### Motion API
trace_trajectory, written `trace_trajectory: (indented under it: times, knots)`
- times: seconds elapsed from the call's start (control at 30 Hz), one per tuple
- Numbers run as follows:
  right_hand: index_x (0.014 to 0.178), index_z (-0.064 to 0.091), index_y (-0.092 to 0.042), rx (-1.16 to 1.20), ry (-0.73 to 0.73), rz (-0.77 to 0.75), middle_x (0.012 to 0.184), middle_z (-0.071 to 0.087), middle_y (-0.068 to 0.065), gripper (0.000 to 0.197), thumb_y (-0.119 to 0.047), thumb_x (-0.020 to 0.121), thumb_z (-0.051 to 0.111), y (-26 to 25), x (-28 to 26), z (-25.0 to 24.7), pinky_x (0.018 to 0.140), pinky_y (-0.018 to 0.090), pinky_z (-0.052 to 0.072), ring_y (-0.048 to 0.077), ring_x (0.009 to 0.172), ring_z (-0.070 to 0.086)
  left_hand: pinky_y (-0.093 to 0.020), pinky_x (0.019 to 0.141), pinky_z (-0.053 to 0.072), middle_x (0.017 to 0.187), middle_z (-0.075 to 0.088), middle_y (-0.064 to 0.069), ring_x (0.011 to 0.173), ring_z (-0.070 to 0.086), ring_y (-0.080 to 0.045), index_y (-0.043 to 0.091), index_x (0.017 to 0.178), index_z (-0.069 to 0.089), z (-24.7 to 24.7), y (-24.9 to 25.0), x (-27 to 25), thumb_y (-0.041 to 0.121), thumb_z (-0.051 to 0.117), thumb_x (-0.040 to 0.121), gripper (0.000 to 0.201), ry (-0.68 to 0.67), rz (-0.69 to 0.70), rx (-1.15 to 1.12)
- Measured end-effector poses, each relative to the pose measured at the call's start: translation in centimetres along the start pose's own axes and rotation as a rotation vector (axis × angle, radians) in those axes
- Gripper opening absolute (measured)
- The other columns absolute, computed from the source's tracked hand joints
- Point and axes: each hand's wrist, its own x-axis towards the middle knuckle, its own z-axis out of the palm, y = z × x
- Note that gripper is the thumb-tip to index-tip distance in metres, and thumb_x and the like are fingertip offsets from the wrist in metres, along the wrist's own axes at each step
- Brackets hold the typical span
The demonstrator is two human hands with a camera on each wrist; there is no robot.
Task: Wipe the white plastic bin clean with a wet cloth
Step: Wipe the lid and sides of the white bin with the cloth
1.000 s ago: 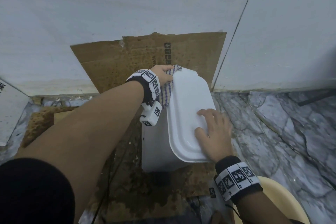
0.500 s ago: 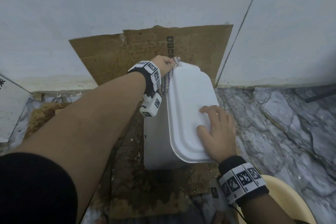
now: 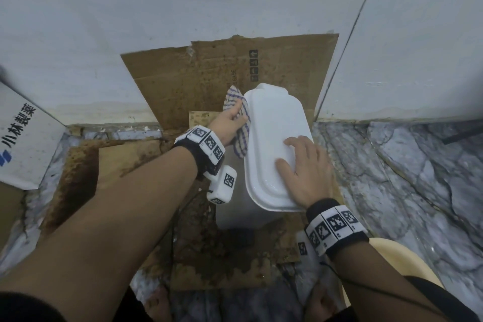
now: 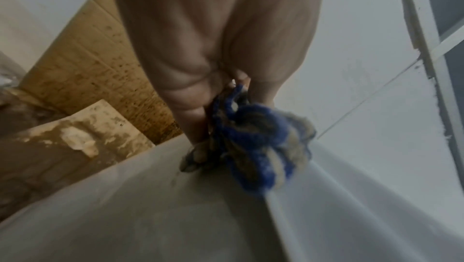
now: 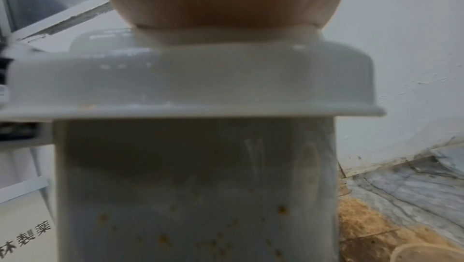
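Observation:
The white plastic bin [image 3: 235,206] stands on stained cardboard with its white lid [image 3: 271,123] on. My left hand [image 3: 231,123] grips a blue-checked cloth [image 3: 243,138] and holds it against the lid's left edge, near the far end. The left wrist view shows the bunched cloth [image 4: 253,147] in my left hand's curled fingers [image 4: 191,107], touching the bin's side [image 4: 150,206] under the rim. My right hand [image 3: 304,170] lies flat on the near right part of the lid. In the right wrist view, the bin's front wall [image 5: 195,196] carries small brown spots below the lid [image 5: 200,79].
Stained cardboard [image 3: 209,78] leans on the wall behind the bin, and more lies on the marble floor [image 3: 392,178]. A white printed box [image 3: 23,138] stands at the left. A pale yellow basin [image 3: 397,266] sits at the lower right, by my right forearm.
My left hand has slid the cloth from the lid's far left corner a little toward me along the left edge. The right hand stays flat on the lid.

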Motion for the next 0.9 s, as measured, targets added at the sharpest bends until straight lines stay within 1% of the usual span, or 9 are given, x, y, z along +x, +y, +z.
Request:
trace_trajectory:
  times: [0.07,0.1,0.2,0.4,0.57,0.67,0.73,0.8,0.9]
  knots:
    - [0.126,0.041,-0.037,-0.011,-0.005,-0.002,0.143,0.039,-0.008,0.053,-0.058,0.078,0.031,0.0,0.0,0.0,0.103,0.046,0.032,0.024,0.129,0.032,-0.041,0.115,0.033,0.152,0.035,0.003,0.134,0.042,-0.016,0.017,0.154,0.021,0.2,-1.1,-1.7,0.009,0.048,0.100,0.062,-0.050,-0.005,-0.015]
    - [0.126,0.040,-0.037,-0.015,-0.010,-0.002,0.143,0.039,-0.007,0.054,-0.058,0.078,0.030,-0.1,0.0,0.1,0.104,0.047,0.031,0.025,0.129,0.033,-0.043,0.116,0.032,0.152,0.034,0.004,0.136,0.040,-0.016,0.017,0.155,0.019,0.4,-1.4,-2.8,0.010,0.048,0.100,0.062,-0.060,0.001,-0.015]
    - [0.128,0.039,-0.037,-0.022,-0.026,0.006,0.145,0.038,-0.006,0.053,-0.057,0.079,0.031,-0.3,0.0,0.1,0.106,0.048,0.029,0.026,0.132,0.030,-0.041,0.117,0.030,0.154,0.031,0.003,0.137,0.037,-0.013,0.019,0.155,0.017,1.0,-1.9,-6.1,0.013,0.046,0.102,0.061,-0.058,0.006,-0.021]
    - [0.129,0.038,-0.037,0.001,-0.064,0.026,0.148,0.034,-0.007,0.051,-0.053,0.081,0.035,-1.0,-0.4,0.0,0.107,0.050,0.024,0.027,0.136,0.024,-0.040,0.116,0.032,0.156,0.032,0.001,0.137,0.041,-0.017,0.028,0.155,0.016,2.3,-3.4,-11.7,0.017,0.044,0.103,0.060,-0.039,-0.025,-0.080]
    - [0.129,0.038,-0.036,0.003,-0.058,0.020,0.146,0.035,-0.007,0.052,-0.054,0.080,0.034,-1.4,-0.5,0.3,0.108,0.051,0.027,0.026,0.135,0.026,-0.037,0.119,0.026,0.159,0.023,0.005,0.141,0.032,-0.015,0.032,0.155,0.007,3.6,-4.6,-15.9,0.027,0.036,0.105,0.058,-0.026,-0.016,-0.025]
    - [0.130,0.038,-0.035,-0.004,-0.057,0.017,0.147,0.035,-0.005,0.053,-0.053,0.081,0.034,-1.6,-0.6,0.4,0.109,0.051,0.028,0.027,0.135,0.026,-0.027,0.116,0.026,0.158,0.025,0.005,0.137,0.032,-0.007,0.032,0.155,0.008,4.6,-5.1,-18.3,0.029,0.034,0.105,0.056,0.030,0.006,0.023]
    - [0.131,0.038,-0.035,0.000,-0.065,0.023,0.148,0.034,-0.005,0.054,-0.053,0.080,0.034,-1.6,-0.6,0.4,0.109,0.050,0.027,0.028,0.135,0.025,-0.012,0.104,0.030,0.157,0.027,0.008,0.130,0.033,0.001,0.029,0.155,0.010,5.4,-5.4,-19.6,0.026,0.035,0.105,0.056,0.069,0.030,0.021]
    - [0.131,0.037,-0.036,0.007,-0.079,0.027,0.149,0.033,-0.005,0.055,-0.054,0.080,0.033,-1.5,-0.6,0.4,0.109,0.050,0.026,0.028,0.137,0.024,0.002,0.089,0.033,0.156,0.029,0.009,0.128,0.034,0.003,0.028,0.156,0.012,6.0,-5.8,-20.7,0.022,0.037,0.105,0.057,0.100,0.038,-0.005]
    - [0.132,0.037,-0.035,0.009,-0.099,0.029,0.150,0.032,-0.005,0.056,-0.055,0.080,0.032,-1.4,-0.6,0.3,0.110,0.051,0.026,0.029,0.138,0.023,0.010,0.074,0.032,0.154,0.032,0.009,0.125,0.036,0.003,0.029,0.155,0.013,6.9,-6.0,-21.9,0.022,0.038,0.105,0.057,0.137,0.020,-0.011]
